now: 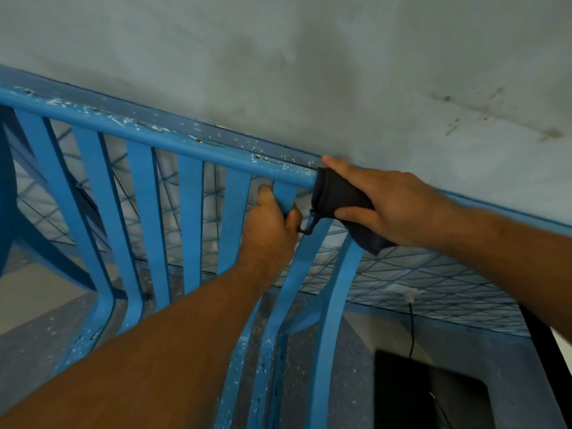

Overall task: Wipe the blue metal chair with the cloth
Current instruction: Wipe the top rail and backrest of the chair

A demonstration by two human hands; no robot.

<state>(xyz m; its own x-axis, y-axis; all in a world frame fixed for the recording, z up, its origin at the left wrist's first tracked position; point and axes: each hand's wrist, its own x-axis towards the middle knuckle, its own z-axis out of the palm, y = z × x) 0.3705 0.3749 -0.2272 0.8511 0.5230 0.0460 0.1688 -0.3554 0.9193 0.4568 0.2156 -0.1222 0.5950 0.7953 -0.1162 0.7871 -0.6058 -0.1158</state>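
Two hands meet on the chair (pixel 190 212): the left hand (pixel 272 226) grips a slat (pixel 286 193), the right hand (pixel 390 205) clasps the cloth (pixel 339 193) around the top rail (pixel 154 136), close against a wall (pixel 309 57).

Both bare forearms are stretched forward and upward, the left hand (pixel 269 224) being curled tightly round a slat (pixel 286 193), while a cloth (pixel 337 196) is clasped by the right hand (pixel 393 209), its fingers (pixel 340 168) wrapped over the top and the thumb underneath.
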